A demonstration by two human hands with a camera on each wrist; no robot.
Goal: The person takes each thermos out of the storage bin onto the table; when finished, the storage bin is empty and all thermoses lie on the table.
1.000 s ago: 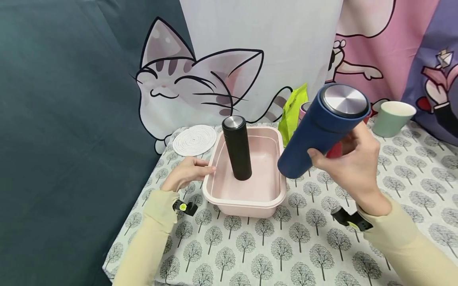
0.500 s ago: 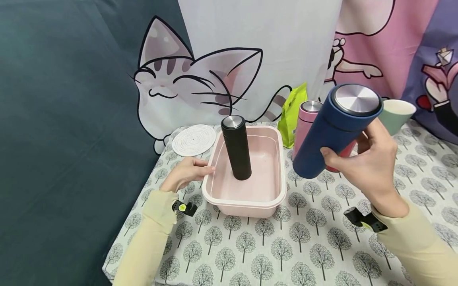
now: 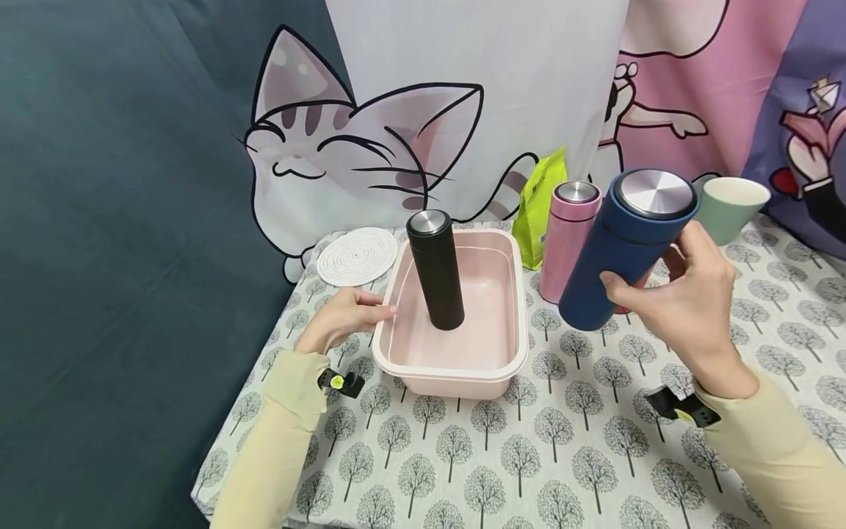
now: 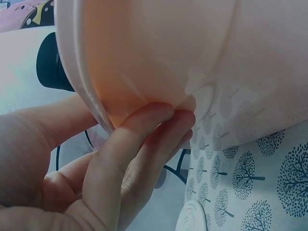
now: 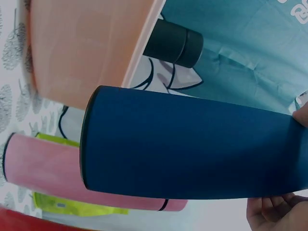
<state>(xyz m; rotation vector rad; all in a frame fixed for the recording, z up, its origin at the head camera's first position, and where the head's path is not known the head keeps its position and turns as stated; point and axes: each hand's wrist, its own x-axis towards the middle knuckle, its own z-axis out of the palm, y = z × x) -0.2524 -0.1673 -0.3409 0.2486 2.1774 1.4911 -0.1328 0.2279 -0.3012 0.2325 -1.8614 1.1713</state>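
My right hand (image 3: 690,305) grips a blue thermos flask (image 3: 617,253) with a steel-topped lid, thumb on the near side. The flask leans, lid toward the upper right, and its base is above the tablecloth, to the right of a pink plastic basin (image 3: 449,373). Inside the basin stands a black thermos flask (image 3: 438,275). My left hand (image 3: 346,319) holds the basin's left rim; the left wrist view shows its fingers (image 4: 144,130) against the outer wall. Just behind the blue flask is a pink thermos flask (image 3: 565,242), partly covered by it.
A bright green packet (image 3: 540,209) stands behind the pink flask. Farther right is a pale green cup (image 3: 734,209). A red object (image 5: 33,222) shows partly behind the blue flask. A round white woven mat (image 3: 357,257) lies left of the basin.
My right hand has carried the blue flask to the right, away from the basin, then tilted it slightly more upright. The pink flask has come into fuller view. My left hand stays on the rim.
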